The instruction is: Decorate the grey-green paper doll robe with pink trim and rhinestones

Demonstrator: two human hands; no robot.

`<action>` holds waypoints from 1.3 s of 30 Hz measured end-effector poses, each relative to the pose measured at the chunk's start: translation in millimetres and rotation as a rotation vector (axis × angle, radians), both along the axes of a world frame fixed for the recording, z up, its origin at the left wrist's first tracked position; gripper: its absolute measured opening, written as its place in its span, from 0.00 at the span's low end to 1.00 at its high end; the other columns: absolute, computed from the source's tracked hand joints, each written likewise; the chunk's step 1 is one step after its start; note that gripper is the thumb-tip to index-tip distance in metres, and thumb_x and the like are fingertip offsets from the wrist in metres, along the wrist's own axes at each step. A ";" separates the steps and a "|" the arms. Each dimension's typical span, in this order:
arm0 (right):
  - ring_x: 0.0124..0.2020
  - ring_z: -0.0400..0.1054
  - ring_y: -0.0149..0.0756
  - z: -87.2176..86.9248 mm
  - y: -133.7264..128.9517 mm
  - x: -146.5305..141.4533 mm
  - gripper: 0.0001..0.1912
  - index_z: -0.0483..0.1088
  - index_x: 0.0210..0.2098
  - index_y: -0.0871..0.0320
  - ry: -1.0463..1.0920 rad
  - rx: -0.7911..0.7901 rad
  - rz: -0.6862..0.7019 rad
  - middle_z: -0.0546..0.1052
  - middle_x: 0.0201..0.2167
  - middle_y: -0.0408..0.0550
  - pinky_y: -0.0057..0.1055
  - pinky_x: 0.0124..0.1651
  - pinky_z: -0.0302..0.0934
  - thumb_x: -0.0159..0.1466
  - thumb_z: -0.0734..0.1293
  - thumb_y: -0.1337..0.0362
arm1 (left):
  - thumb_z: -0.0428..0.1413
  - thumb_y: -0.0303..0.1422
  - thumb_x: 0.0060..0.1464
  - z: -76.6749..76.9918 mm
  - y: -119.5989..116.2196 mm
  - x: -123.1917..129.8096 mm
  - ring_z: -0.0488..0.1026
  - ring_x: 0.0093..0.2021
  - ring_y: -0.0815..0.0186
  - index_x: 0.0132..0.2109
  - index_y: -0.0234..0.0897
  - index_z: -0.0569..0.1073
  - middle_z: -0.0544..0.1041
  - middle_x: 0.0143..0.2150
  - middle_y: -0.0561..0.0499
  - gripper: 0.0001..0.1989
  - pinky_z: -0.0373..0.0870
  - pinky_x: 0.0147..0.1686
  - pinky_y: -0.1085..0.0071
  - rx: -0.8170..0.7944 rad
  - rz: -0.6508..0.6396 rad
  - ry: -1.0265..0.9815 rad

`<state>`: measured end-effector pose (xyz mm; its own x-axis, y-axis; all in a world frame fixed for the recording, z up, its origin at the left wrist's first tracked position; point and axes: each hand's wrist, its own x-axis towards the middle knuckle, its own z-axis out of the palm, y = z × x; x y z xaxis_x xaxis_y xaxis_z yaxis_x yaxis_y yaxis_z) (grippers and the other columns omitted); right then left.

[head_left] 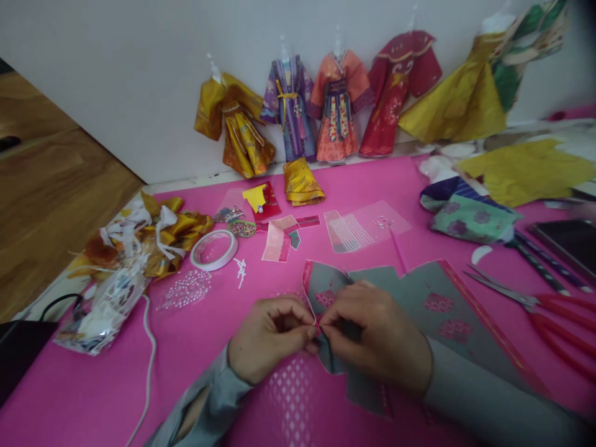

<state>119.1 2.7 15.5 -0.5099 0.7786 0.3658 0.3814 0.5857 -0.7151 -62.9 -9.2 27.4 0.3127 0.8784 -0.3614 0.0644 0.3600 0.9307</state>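
A grey-green paper cutout with pink patterns and a red border (395, 292) lies on the pink tabletop, shaped like a flat doll garment. My left hand (272, 335) pinches the left edge of this cutout between thumb and fingers. Close beside it, my right hand (377, 332) pinches the same edge, fingertips almost touching the left ones. Between the hands the paper is bent up a little. The fingers hide the exact spot they grip.
Red-handled scissors (535, 301) lie at the right near pencils (540, 261). A tape roll (214, 250), rhinestone sheets (349, 231) and a plastic bag (105, 310) are spread around. Paper-dressed dolls (338, 105) lean along the wall. A white cord (151, 347) runs down the left.
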 end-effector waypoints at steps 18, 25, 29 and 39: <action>0.28 0.66 0.32 -6.0 7.3 4.9 0.04 0.70 0.24 0.59 -0.048 -0.042 -0.081 0.74 0.24 0.40 0.33 0.36 0.53 0.53 0.66 0.73 | 0.55 0.37 0.41 13.4 1.9 -16.1 0.58 0.08 0.75 0.26 0.38 0.66 0.63 0.10 0.63 0.07 0.50 0.06 0.84 -0.165 -0.103 0.315; 0.36 0.68 0.38 -5.5 9.8 5.6 0.04 0.70 0.28 0.59 -0.145 0.053 -0.061 0.77 0.31 0.44 0.37 0.42 0.56 0.59 0.64 0.71 | 0.49 0.35 0.38 9.9 3.4 -20.6 0.58 0.07 0.75 0.25 0.39 0.65 0.60 0.09 0.64 0.05 0.50 0.05 0.84 -0.212 -0.141 0.359; 0.46 0.67 0.42 -7.8 10.7 6.0 0.04 0.69 0.30 0.59 -0.258 0.111 -0.058 0.78 0.41 0.47 0.42 0.54 0.53 0.61 0.63 0.71 | 0.48 0.36 0.40 5.9 2.3 -22.0 0.57 0.07 0.76 0.26 0.38 0.64 0.71 0.15 0.59 0.06 0.51 0.06 0.82 -0.215 -0.194 0.426; 0.48 0.65 0.39 -8.6 8.9 6.9 0.05 0.70 0.30 0.57 -0.161 0.147 -0.071 0.77 0.40 0.45 0.45 0.61 0.45 0.62 0.64 0.70 | 0.52 0.44 0.46 8.2 10.1 -30.1 0.58 0.15 0.74 0.23 0.38 0.64 0.62 0.14 0.60 0.15 0.56 0.16 0.77 0.132 0.096 0.536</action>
